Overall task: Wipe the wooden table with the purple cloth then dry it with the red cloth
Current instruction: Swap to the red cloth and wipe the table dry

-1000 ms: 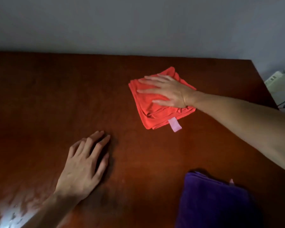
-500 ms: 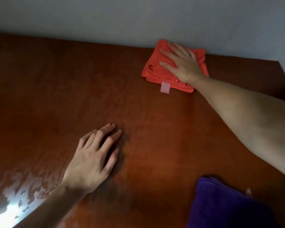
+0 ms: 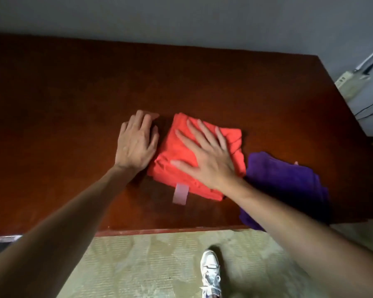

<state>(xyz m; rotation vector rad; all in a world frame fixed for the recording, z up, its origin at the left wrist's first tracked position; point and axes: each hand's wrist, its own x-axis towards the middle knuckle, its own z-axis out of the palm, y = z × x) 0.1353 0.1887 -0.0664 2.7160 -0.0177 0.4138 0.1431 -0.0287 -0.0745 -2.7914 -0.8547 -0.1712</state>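
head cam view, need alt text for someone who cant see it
A right hand presses flat on a folded red cloth on a wooden table, left hand flat beside it, purple cloth at the right.

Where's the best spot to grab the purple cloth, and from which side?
Probably the purple cloth is best pinched at its bunched far edge from above, coming from the right: the right hand and forearm cover its left side, and the red cloth abuts there.
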